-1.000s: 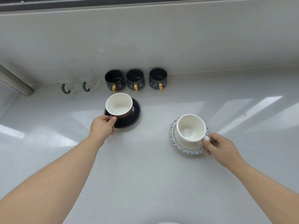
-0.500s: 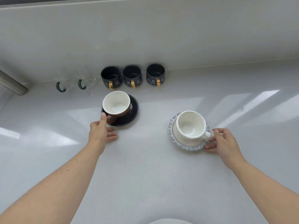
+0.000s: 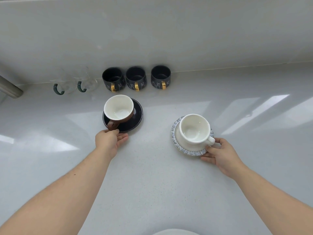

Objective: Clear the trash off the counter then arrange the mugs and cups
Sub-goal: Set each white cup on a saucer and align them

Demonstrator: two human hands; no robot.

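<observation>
A brown cup [image 3: 118, 107] with a white inside stands on a black saucer [image 3: 136, 117] left of centre. My left hand [image 3: 110, 141] pinches that saucer's near rim, thumb on top just below the cup's handle. To the right, a white cup [image 3: 194, 128] sits on a blue-rimmed saucer [image 3: 186, 150]. My right hand [image 3: 220, 154] grips this saucer's near right edge under the cup's handle. Three dark mugs with gold handles [image 3: 136, 78] line the back wall, with two clear glass cups with green handles [image 3: 67, 83] to their left.
The white counter [image 3: 152, 184] stretches wide in front of and to the right of the saucers. A metal bar [image 3: 8, 87] juts in at the far left. The back wall [image 3: 169, 39] rises right behind the row of mugs.
A second ago each hand held a cup handle. Both let go, dropped lower, and now grip the near rims of the two saucers. The cups stay on their saucers.
</observation>
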